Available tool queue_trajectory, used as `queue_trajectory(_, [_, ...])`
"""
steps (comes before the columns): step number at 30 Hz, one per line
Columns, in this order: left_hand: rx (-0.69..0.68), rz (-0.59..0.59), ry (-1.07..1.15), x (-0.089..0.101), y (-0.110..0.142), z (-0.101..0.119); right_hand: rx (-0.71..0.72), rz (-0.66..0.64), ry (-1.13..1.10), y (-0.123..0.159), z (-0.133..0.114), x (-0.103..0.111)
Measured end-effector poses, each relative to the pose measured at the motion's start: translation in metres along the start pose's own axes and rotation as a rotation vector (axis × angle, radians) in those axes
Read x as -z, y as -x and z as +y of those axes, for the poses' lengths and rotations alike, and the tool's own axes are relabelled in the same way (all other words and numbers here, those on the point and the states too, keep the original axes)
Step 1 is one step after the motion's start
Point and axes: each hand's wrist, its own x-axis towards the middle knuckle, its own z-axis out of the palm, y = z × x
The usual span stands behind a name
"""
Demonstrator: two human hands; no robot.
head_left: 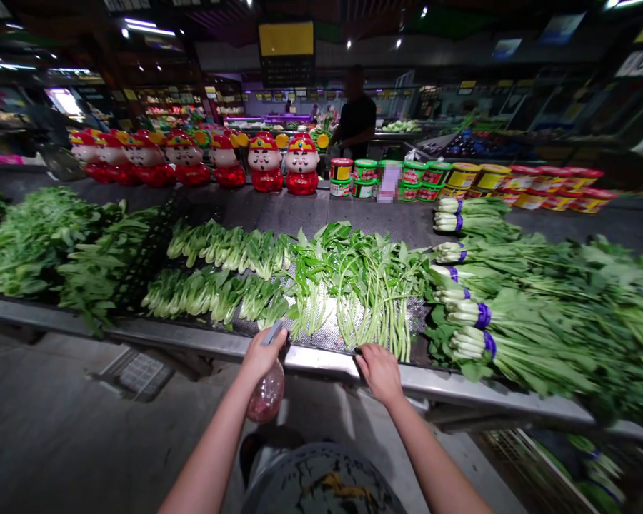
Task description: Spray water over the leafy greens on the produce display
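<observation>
My left hand (263, 355) is closed around the neck of a spray bottle (268, 397) with a clear, pinkish round body and a grey top. It is held just in front of the metal edge (321, 358) of the vegetable stand. My right hand (380, 370) rests on that edge with bent fingers and holds nothing. Beyond it lie loose long-stemmed leafy greens (375, 314) on a perforated metal sheet. Two rows of small bok choy (193, 294) spread out to the left. On the right are bunches of greens (471, 344) tied with purple tape.
Red figure-shaped jars (302, 164) line the back ledge, beside stacked tubs (464, 175). A dark divider (144, 250) separates more leafy greens (37, 243) at left. A person in black (358, 114) stands behind the stand. A crate (546, 471) sits below at right.
</observation>
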Motion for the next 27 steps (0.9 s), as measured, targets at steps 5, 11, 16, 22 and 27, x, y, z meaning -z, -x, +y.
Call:
queue_trajectory(5, [0.005, -0.034, -0.007, 0.001, 0.008, 0.002, -0.001, 0.010, 0.008, 0.000, 0.000, -0.001])
queue_trajectory(11, [0.109, -0.104, -0.072, -0.006, 0.016, -0.012, 0.008, 0.020, 0.039, 0.000, 0.000, 0.000])
queue_trajectory(16, [0.130, -0.158, -0.067, -0.012, 0.022, -0.018, 0.011, 0.032, 0.035, 0.000, 0.000, 0.000])
queue_trajectory(22, [-0.040, -0.197, -0.025, -0.017, 0.015, -0.008, 0.005, 0.019, 0.018, 0.000, 0.000, -0.001])
queue_trajectory(27, [-0.020, -0.182, -0.095, -0.029, -0.001, 0.009, 0.006, 0.010, 0.005, 0.000, 0.001, -0.001])
